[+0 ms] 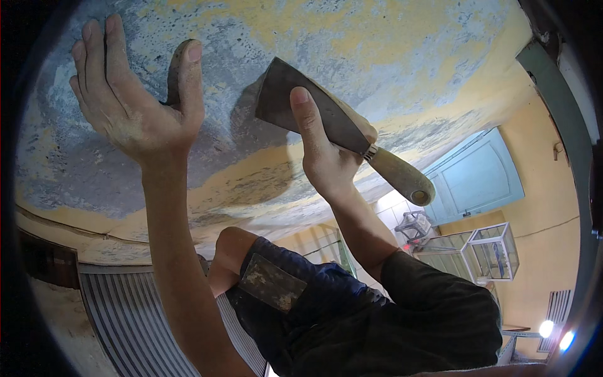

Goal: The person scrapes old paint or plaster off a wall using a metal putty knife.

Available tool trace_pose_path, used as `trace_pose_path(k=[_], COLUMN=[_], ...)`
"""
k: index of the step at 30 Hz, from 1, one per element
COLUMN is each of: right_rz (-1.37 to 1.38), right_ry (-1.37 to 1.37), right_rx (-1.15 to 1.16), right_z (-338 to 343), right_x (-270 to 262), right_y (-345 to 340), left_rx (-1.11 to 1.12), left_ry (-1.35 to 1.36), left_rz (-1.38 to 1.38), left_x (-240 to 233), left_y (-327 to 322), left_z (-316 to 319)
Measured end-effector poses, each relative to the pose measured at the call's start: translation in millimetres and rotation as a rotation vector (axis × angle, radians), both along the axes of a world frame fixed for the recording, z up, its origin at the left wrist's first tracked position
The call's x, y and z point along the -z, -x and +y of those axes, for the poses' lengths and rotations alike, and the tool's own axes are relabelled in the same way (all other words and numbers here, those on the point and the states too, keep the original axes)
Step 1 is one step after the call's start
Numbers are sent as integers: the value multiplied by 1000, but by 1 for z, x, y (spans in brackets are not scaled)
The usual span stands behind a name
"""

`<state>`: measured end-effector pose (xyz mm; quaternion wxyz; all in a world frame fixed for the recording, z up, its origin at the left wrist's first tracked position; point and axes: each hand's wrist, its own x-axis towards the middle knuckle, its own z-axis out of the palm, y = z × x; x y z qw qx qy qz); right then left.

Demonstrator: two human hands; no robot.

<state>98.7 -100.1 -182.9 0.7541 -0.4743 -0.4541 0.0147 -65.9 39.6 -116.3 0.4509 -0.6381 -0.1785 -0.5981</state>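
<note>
A wall with patchy yellow and blue-grey worn paint point(226, 28) fills the upper part of the view. On the left, my left hand point(141, 99) is raised against or close before the wall, palm side and dusty fingers showing, thumb apart, holding nothing. My right hand point(325, 136) grips a broad scraper point(287, 99) by its metal blade, thumb flat on the near face and the other fingers behind it. The scraper's wooden handle point(400, 176) sticks out free to the lower right. Its wide blade edge points up and left, near the wall; whether it touches cannot be told.
A dusty dark flat plate point(272, 282) lies across the shorts at my thigh. Corrugated metal sheeting point(118, 320) stands lower left. At right are a light-blue door point(485, 174), a grey plastic stool point(414, 228), a glass display case point(494, 257) and bright lamps point(546, 328).
</note>
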Motion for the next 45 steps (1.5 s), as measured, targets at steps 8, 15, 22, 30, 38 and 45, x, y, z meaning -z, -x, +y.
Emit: trace_pose_path(k=[8,15,22,30,38,45], right_rz=[-29,5,-21,-65,43,-58], right_ry=[-96,-106,-191,-216,-193,-212], right_rx=[20,9,3,30,-32,-6], right_z=[5,2,10,14,9,15], right_x=[3,-11,-19,-23,-24,-20], right_y=[-2,-7,-11,-11,-9,-15], left_rx=[0,27,23,31,29,-20], left_ry=[34,33,24,3,3,26], left_rz=[-17,-31,-27,-16,-10,-43], left_x=[1,3,2,1,1,1], left_y=[-2,-1,-1,0,1,2], left_z=[-2,1,1,2,1,-1])
